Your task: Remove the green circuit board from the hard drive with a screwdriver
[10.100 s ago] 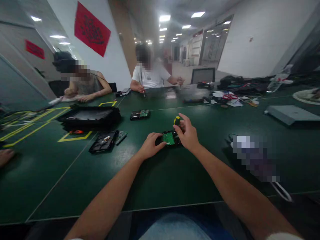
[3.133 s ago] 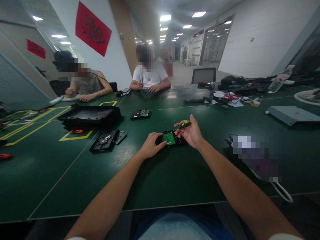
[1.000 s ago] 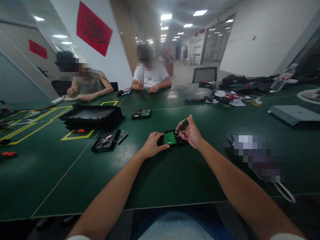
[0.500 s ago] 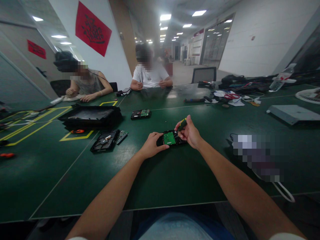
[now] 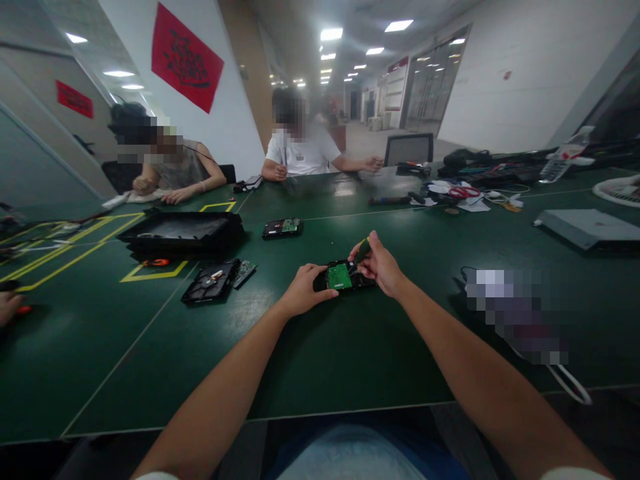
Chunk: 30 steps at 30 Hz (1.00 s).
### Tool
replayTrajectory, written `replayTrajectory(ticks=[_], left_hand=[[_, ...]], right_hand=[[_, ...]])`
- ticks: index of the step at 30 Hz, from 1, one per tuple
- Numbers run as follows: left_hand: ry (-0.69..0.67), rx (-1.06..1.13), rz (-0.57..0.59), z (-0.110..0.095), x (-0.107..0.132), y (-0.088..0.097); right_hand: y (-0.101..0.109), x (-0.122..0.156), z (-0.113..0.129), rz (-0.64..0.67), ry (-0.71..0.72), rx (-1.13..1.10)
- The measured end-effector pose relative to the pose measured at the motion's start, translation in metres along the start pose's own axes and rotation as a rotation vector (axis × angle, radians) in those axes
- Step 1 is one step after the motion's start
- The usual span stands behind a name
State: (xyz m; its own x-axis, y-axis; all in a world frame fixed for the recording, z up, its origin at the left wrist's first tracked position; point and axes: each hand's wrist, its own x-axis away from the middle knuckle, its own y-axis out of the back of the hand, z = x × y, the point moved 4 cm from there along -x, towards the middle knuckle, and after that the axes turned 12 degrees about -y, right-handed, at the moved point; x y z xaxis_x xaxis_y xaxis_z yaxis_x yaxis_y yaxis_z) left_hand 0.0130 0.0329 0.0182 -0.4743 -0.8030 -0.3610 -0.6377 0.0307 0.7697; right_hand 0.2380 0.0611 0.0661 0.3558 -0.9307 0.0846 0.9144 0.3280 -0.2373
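Note:
A hard drive lies on the green table in front of me, its green circuit board facing up. My left hand grips its left end, thumb along the near edge and fingers at the far side. In my right hand is a screwdriver with a green and yellow handle, held tilted. Its tip points down at the drive beside the board; whether it sits in a screw is too small to tell. To the left lie another black drive casing and a loose circuit board.
Beyond is another hard drive. Stacked black trays stand at the left, near an orange-handled tool. A grey metal box and a blurred-out item lie right. Two people sit opposite; another person's hand is at the left edge.
The screwdriver handle has shifted slightly left in my right hand. My left hand stays on the drive. A person opposite has stretched an arm sideways, and another person's hand has appeared at the left edge.

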Motion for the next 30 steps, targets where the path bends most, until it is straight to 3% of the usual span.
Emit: replayTrajectory(ticks=[30], left_hand=[[0.003, -0.017, 0.006, -0.003, 0.0, 0.001]], right_hand=[[-0.009, 0.005, 0.001, 0.032, -0.051, -0.04]])
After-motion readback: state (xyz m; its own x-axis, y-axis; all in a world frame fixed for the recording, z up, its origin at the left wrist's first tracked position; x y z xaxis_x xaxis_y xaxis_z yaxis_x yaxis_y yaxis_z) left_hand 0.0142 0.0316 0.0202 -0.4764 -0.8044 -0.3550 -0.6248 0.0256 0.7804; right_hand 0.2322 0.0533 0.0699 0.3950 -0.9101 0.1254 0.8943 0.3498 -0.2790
